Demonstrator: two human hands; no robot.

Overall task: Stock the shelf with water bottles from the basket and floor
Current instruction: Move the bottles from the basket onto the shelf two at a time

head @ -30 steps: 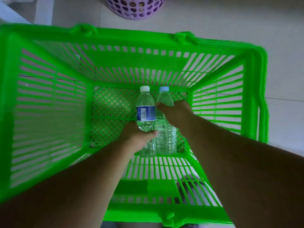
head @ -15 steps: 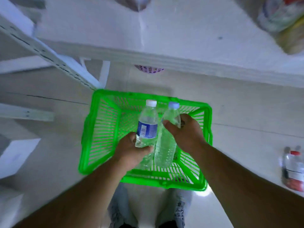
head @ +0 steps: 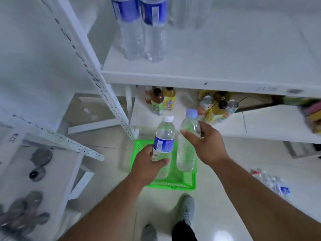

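**A:** Holding two bottles up in front of the shelf (head: 191, 79) right now. Left hand (head: 147, 168) wrapping round the labelled bottle (head: 164, 145) low down, thumb across the front. Right hand (head: 205, 145) gripping the plain bottle (head: 187, 141) near the shoulder, fingers curling round it. Both upright-ish, leaning slightly, hanging above the basket (head: 170, 184) on the floor.

**B:** Looking fine. Aiming for that upper board, beside the two big bottles (head: 140, 28) already standing at the back left?

**A:** Probably, yeah. Plenty of bare board showing to their right.

**B:** Then lifting well above the front lip before pushing in, not dragging over the edge. Landing the bases flat, one at a time, since thin bottles like these probably tip easily. Maybe sliding the left grip up a bit too, gripping that low making the top wobbly.

**A:** Also watching the slotted post (head: 97, 79) on the left, sitting close to the left bottle's path.

**B:** Right. Setting them just beside the big ones, not knocking into them.

**A:** More lying on the floor (head: 217, 214) far right, floor bottles (head: 272, 181), a bit blurry. Can't tell what's remaining in the basket, hands and bottles covering much of it.

**B:** Worrying about those after.
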